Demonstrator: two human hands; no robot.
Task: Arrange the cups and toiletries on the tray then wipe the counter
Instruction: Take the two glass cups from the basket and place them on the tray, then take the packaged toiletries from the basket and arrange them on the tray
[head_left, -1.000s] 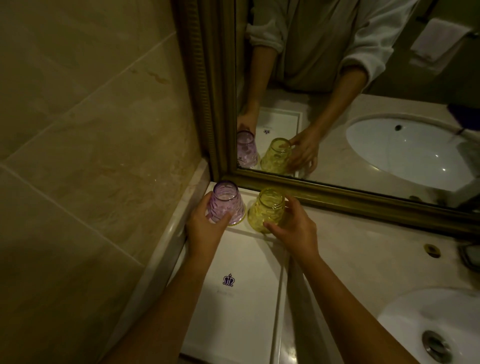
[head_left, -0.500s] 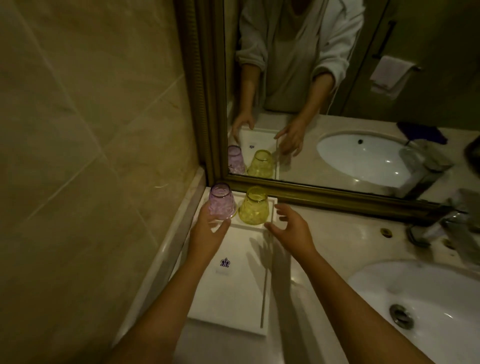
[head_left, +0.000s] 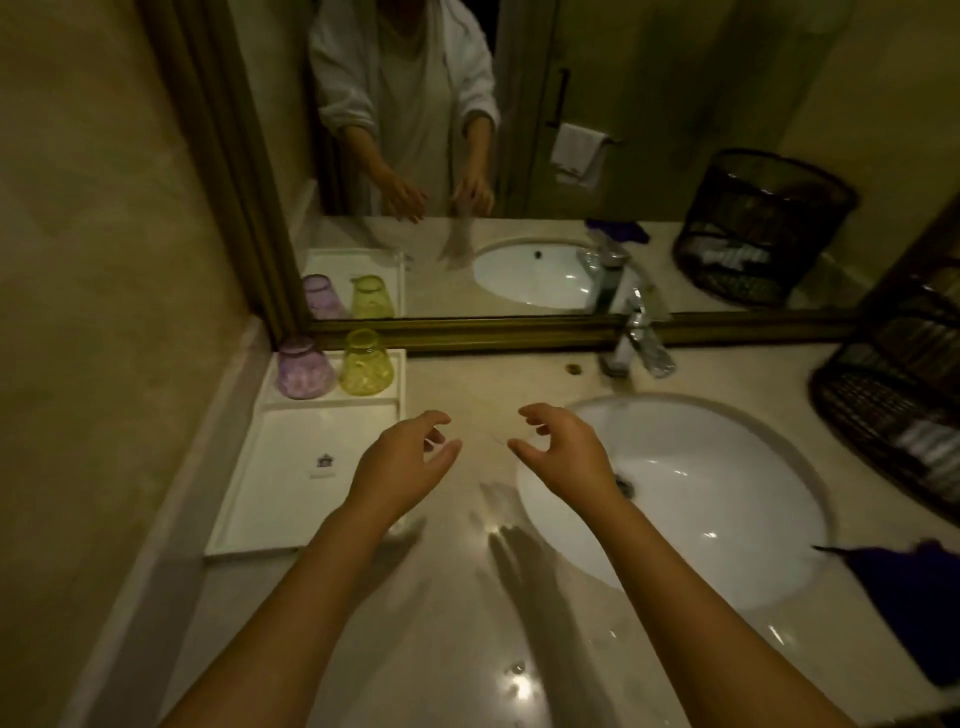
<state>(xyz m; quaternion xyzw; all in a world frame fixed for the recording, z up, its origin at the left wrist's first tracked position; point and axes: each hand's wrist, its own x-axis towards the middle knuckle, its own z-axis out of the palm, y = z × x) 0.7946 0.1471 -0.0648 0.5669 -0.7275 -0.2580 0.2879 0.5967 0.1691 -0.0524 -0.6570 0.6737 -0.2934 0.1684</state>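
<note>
Left hand (head_left: 402, 462): held above the counter (head_left: 452, 613), fingers loosely curled, nothing gripped.
Right hand (head_left: 563, 454): held at the 9 o'clock rim of the sink (head_left: 727, 499), fingers loosely curled, nothing gripped.
Tray (head_left: 291, 483): located at 9 o'clock of the left hand, against the wall.
Purple cup (head_left: 304, 368): inverted on the tray's far end, at 11 o'clock of the left hand.
Yellow cup (head_left: 365, 362): inverted, just beside the purple cup at its 3 o'clock.
Purple cloth (head_left: 914, 603): seen at 4 o'clock of the sink.
</note>
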